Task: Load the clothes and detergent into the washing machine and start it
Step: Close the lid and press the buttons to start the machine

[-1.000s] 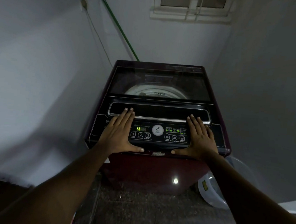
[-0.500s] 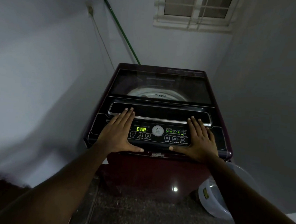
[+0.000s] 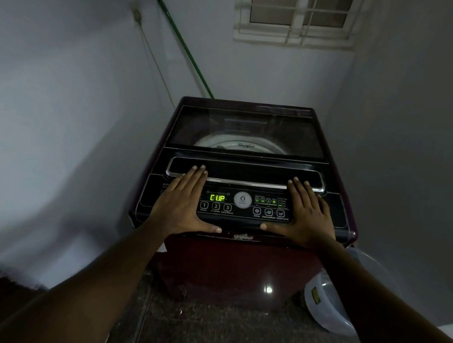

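Note:
A dark red top-loading washing machine stands in a corner with its glass lid down; the white drum rim shows through it. The control panel is lit and its green display reads "CUP". My left hand lies flat on the left side of the panel, fingers straight, fingertips on the chrome lid handle. My right hand lies flat on the right side the same way. No clothes or detergent are in view.
A translucent plastic tub lies on the floor at the machine's right. A green stick leans in the back left corner beside a hanging cord. A barred window sits high on the back wall. Walls close in on both sides.
The display changed from "4" to "CUP". Both hands stay flat on the panel; the camera view tilted slightly so the machine sits lower in frame.

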Tool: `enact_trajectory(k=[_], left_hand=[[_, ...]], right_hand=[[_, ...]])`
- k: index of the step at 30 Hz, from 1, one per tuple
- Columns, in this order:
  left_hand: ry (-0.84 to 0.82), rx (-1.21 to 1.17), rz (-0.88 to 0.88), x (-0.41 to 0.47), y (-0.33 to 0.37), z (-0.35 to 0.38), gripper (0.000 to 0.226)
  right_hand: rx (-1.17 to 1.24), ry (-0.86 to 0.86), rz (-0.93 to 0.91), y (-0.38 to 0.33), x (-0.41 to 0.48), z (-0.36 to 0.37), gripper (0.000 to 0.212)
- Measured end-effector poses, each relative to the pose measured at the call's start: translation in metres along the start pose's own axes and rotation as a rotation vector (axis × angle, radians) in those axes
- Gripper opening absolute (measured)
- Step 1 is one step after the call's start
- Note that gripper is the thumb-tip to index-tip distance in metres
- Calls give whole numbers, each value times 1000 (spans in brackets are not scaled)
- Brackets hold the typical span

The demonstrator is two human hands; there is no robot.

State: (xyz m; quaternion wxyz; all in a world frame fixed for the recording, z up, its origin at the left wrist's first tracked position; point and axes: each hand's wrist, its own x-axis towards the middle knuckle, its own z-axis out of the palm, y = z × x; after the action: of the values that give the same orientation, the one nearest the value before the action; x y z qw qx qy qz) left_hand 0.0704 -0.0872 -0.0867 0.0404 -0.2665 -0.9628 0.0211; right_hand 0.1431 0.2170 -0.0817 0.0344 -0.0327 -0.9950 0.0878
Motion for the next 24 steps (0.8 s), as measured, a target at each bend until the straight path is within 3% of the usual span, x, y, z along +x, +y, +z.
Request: enact_trajectory(k=[24], left_hand=[[20,26,17,0,1,1,148]], right_hand=[[17,-9,1,-1,-2,-1,136]])
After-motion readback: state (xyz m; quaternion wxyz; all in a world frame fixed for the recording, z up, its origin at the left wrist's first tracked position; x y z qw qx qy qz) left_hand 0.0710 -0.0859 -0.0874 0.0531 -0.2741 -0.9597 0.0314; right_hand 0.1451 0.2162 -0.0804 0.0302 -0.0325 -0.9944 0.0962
